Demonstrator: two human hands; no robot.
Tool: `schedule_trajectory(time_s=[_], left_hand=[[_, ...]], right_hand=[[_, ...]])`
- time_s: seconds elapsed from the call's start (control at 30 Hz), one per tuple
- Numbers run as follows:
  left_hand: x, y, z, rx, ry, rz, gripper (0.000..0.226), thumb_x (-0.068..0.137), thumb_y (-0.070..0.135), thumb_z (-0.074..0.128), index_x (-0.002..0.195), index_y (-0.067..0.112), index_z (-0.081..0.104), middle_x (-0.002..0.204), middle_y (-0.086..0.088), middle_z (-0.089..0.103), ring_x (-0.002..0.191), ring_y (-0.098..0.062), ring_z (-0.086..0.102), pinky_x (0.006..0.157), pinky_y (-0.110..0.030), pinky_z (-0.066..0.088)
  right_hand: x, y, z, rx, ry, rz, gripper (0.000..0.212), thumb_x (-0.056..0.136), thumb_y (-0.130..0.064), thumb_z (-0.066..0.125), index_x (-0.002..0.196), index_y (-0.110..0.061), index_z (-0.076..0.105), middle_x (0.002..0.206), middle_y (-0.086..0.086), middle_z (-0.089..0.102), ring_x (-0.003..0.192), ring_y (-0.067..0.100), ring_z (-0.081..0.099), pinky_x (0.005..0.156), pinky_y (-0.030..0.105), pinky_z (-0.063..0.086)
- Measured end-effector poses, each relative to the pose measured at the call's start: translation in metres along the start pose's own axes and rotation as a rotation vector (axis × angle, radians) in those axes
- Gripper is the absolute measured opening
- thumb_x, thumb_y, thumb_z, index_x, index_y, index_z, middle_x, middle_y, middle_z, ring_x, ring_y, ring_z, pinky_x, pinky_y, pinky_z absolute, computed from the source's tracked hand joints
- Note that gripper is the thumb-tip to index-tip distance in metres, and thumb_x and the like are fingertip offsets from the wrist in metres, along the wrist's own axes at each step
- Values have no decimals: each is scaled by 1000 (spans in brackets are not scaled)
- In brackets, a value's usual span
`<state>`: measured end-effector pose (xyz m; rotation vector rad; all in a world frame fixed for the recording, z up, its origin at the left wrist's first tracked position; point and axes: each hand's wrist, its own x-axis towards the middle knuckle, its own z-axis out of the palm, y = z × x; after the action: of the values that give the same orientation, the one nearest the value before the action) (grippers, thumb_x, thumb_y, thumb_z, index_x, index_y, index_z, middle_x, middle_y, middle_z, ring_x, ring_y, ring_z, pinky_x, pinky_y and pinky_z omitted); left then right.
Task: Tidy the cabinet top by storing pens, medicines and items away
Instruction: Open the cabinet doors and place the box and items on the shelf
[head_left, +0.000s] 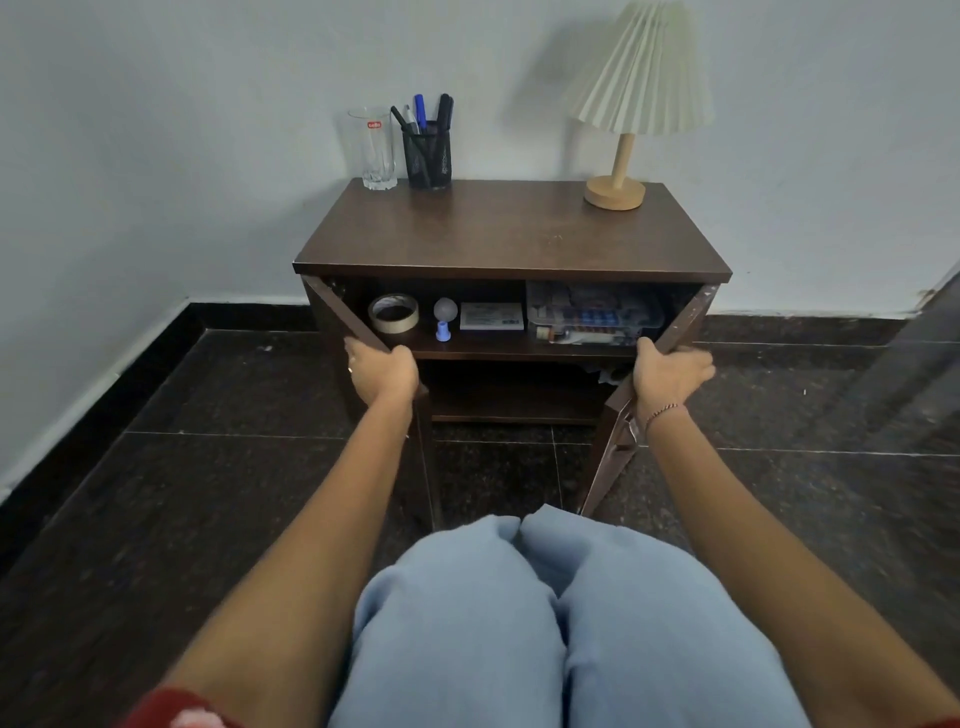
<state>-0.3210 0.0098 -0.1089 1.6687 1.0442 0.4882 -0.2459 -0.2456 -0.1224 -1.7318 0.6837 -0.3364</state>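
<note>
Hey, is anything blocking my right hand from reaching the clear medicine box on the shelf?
Nothing visible. The right hand grips the open right door, and the medicine box sits exposed on the upper shelf.

the room is evenly and fairly brightly lit by soft light from the right. the unlit lamp (641, 67) throws a blurred grey shadow leftwards onto the wall (156, 130). the cabinet top (509, 234) carries a dull sheen without hard glare. below it the upper shelf (488, 349) is dim and the space beneath nearly black. the left door (332, 317) sits in shade, while the scuffed edge of the right door (693, 317) catches light. the dark floor (156, 467) shows faint reflections. wide-angle distortion bends lines near the edges, and fine detail is soft.
</note>
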Motion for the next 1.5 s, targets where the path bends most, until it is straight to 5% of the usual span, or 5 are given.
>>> schedule_trajectory(time_s=[0.43,0.67,0.9,1.2,1.5], left_hand=[[-30,-29,60,-119,-104,-89,60,84,64,48,112,12,37,118,-10,49,110,-26,51,86,-38,47],[-5,-54,67,-8,-300,310,30,99,34,41,93,11,59,82,-3,68,76,-11,59,60,-16,38],[26,-53,90,-119,-494,341,20,98,23,47,89,17,64,82,-1,70,92,-17,66,90,-31,47],[49,-48,124,-149,-454,441,21,98,24,48,89,14,65,82,2,72,86,-9,68,84,-20,48],[62,-44,143,-129,-356,549,24,97,27,49,89,14,67,79,9,72,73,-24,63,61,-8,39]], right_hand=[[-43,23,33,30,-447,169,74,88,-66,35,133,-7,32,120,10,54,109,30,57,96,43,47],[-40,47,53,-14,-609,-98,10,100,-30,40,103,-20,41,76,-3,58,76,13,55,66,24,43],[-19,47,79,83,-741,-112,28,99,-29,45,90,-13,67,70,-4,59,75,8,52,84,27,39],[11,41,126,54,-704,-282,28,99,-26,45,80,-26,66,72,-7,66,83,13,58,92,35,45],[24,38,140,27,-650,-379,25,98,-34,46,86,-26,68,70,-14,68,70,5,56,63,6,41]])
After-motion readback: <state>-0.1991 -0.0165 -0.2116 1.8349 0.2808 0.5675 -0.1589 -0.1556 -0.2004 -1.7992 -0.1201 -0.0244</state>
